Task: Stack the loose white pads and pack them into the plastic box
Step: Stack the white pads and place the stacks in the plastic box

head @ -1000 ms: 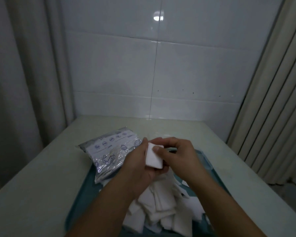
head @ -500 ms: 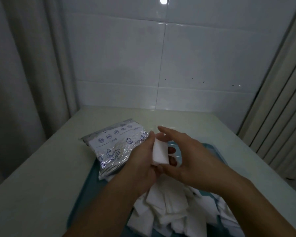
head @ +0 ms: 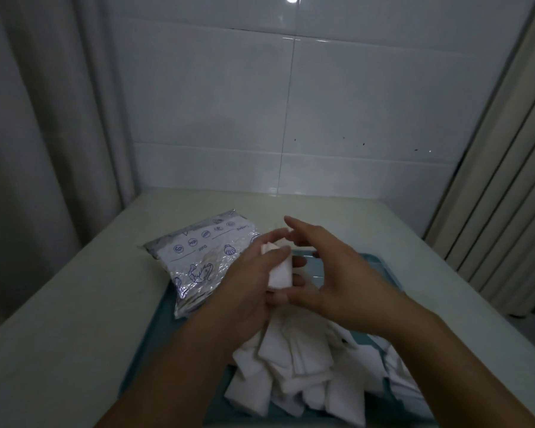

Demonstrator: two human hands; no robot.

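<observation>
left hand (head: 247, 282): holds a small stack of white pads (head: 280, 273) upright above the tray, fingers (head: 298, 262) curled round its far side, thumb across the near face
right hand (head: 337, 282): just right of the stack, fingers (head: 303, 230) spread and lightly bent; thumb reaches in under the stack's lower end, index tip near its top edge. Contact there: cannot tell, too dim
held stack: tilted slightly, long edge running top-left to bottom-right; pad count not readable
loose white pads (head: 297, 375): jumbled heap lying in the near half of the tray, overlapping at all angles, right below both wrists; a few more spill toward the tray's right side
tray (head: 346, 267): teal, shallow, sits on the tabletop; far inner floor visible between the hands
plastic box: cannot pick one out, hands cover the middle of the tray
foil bag (head: 204, 257): silvery, printed with icons and a shell drawing, lies flat on the tabletop with its near corner overlapping the tray's far-left rim; left hand hides its right edge
tabletop (head: 62, 319): pale, runs back to the wall
wall (head: 291, 118): white tiles, light glare at the top
curtains (head: 44, 118): grey folds on the left, more on the right
lighting: low, fine detail lost
</observation>
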